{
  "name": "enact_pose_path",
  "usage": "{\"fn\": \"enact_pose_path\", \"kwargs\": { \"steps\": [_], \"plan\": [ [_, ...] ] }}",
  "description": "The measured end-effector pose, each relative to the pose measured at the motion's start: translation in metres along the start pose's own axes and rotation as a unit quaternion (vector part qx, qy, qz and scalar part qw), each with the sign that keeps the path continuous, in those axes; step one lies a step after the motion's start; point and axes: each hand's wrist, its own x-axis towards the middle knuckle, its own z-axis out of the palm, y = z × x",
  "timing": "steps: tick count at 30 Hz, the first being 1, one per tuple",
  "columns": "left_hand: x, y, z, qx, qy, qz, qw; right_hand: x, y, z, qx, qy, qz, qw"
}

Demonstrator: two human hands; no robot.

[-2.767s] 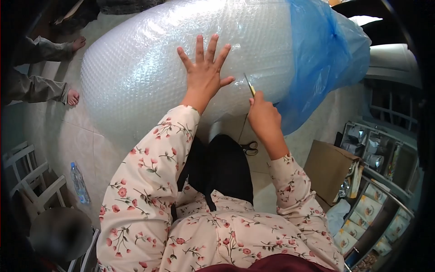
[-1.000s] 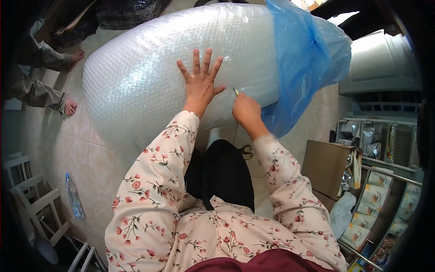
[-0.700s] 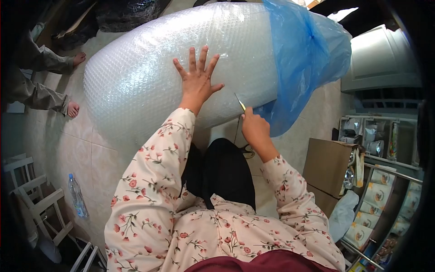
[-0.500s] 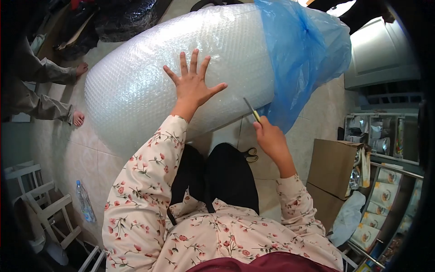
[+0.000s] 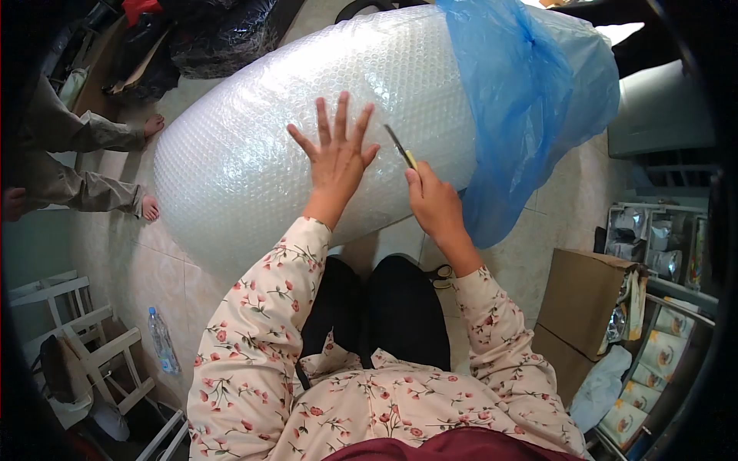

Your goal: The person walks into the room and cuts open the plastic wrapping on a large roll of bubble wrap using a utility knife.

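A large roll of clear bubble wrap (image 5: 246,131) lies across the floor, its right end covered by a blue plastic bag (image 5: 507,100). My left hand (image 5: 337,157) rests on the wrap with its fingers spread and holds nothing. Just to its right, my right hand (image 5: 437,203) is closed round the yellow handle of a utility knife (image 5: 403,150). The thin blade points up and left over the wrap; whether it touches the surface cannot be made out.
Black-handled scissors (image 5: 440,276) lie on the floor by my knees. On the right are a cardboard box (image 5: 576,307) and a rack of packets (image 5: 646,376). A water bottle (image 5: 163,342) and white chair frames (image 5: 92,338) are at left. Another person's legs (image 5: 92,131) stand upper left.
The knife in my right hand has moved up and left, closer to my left hand. My left hand remains spread on the wrap, slightly shifted. The whole view has shifted somewhat.
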Motion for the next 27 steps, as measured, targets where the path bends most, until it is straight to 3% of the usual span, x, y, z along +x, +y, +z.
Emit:
{"fn": "enact_pose_path", "kwargs": {
  "steps": [2,18,27],
  "plan": [
    [-0.002,0.002,0.003,0.014,-0.006,0.033,0.999,0.007,-0.006,-0.002,-0.132,-0.05,0.026,0.99],
    [-0.004,-0.002,0.0,0.004,0.0,0.024,1.0,0.031,-0.04,0.018,-0.201,-0.037,0.045,0.978],
    [-0.008,0.0,0.006,-0.004,0.013,0.022,1.0,0.041,-0.041,0.017,-0.258,-0.096,0.063,0.959]
  ]
}}
